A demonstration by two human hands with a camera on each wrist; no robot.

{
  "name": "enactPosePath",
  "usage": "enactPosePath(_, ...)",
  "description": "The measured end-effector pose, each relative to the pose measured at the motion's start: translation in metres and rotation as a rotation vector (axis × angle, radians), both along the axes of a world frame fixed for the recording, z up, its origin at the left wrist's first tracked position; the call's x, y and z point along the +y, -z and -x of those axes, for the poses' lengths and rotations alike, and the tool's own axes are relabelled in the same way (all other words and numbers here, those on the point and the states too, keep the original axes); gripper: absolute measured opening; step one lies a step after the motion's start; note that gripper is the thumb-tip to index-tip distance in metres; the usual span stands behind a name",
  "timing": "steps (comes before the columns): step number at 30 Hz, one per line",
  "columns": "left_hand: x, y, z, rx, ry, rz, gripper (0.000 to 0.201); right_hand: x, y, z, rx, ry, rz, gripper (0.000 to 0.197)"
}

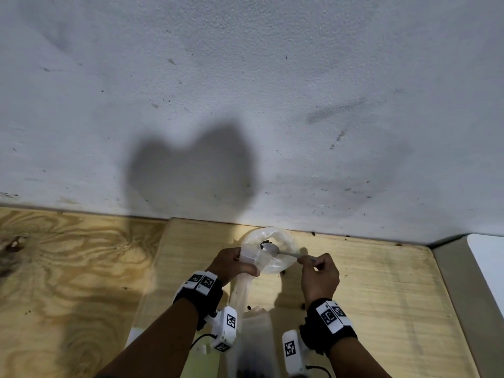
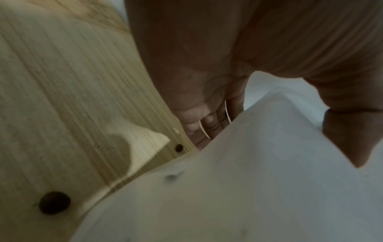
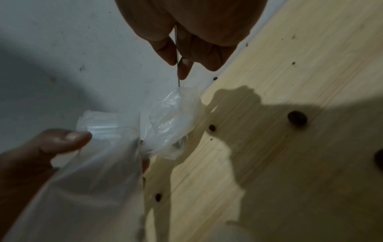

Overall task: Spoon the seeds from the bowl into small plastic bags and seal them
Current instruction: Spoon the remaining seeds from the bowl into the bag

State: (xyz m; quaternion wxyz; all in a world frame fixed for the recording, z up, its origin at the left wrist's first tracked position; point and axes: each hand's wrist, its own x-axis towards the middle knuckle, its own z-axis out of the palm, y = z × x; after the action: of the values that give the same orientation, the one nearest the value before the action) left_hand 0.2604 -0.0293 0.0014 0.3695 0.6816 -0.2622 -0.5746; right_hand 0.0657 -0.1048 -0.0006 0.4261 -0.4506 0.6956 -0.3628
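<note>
Right hand point(image 1: 319, 274) pinching spoon point(image 1: 283, 251), handle running sideways, scoop in bowl point(image 1: 286, 264) among seeds point(image 1: 266, 244). Left hand point(image 1: 231, 264) gripping plastic bag point(image 1: 252, 257), just left of scoop, nearer.

clear plastic bag point(image 1: 268, 251) held open, spoon point(image 1: 283, 252) bowl inside with dark seeds point(image 1: 266, 244)

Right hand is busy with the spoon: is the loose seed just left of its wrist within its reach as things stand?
Probably yes. The seed lies uncovered on the board beside the right hand, but its fingers pinch the spoon.
</note>
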Motion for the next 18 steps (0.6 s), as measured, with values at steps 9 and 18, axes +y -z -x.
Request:
enactPosePath(9,-0.002,0.003,-0.003,0.070,-0.003,-0.060,0.052,-0.010,0.009,-0.003,-0.215,0.163,-0.268,0.040)
enactPosePath(18,0.000,0.001,-0.009,0.071,-0.046,-0.054,0.059,-0.014,0.014,0.022,-0.300,0.060,-0.250,0.037)
